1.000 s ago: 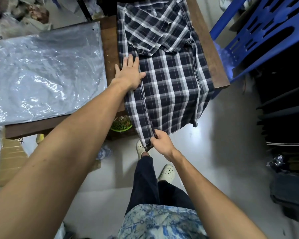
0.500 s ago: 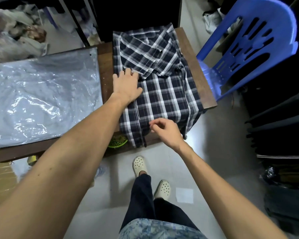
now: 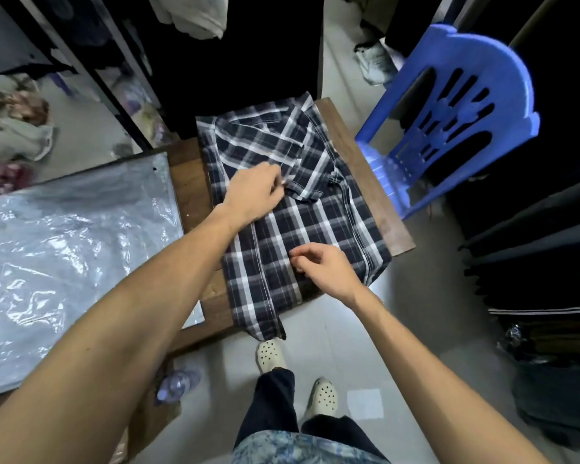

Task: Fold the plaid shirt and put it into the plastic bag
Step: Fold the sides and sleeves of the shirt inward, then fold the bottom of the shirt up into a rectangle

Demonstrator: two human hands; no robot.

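Looked like a cramped clothing stockroom or packing corner. Centred on a small wooden table (image 3: pixel 362 169), with a blue plastic chair (image 3: pixel 456 105) just right of it, stacked dark garments (image 3: pixel 533 236) farther right, heaped clothes (image 3: pixel 14 128) to its left.

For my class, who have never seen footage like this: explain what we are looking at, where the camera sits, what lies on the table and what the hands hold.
There is no machine here. A person wears one wide-angle camera on the head, looking down, so you see their own arms. On the wooden table lies a plaid shirt, partly folded, its lower edge hanging over the near side. Beside it lies a clear plastic bag, flat. The left hand rests on the shirt near the collar. The right hand pinches the cloth lower down; how firm that grip is cannot be told. A blue plastic chair stands behind the table.
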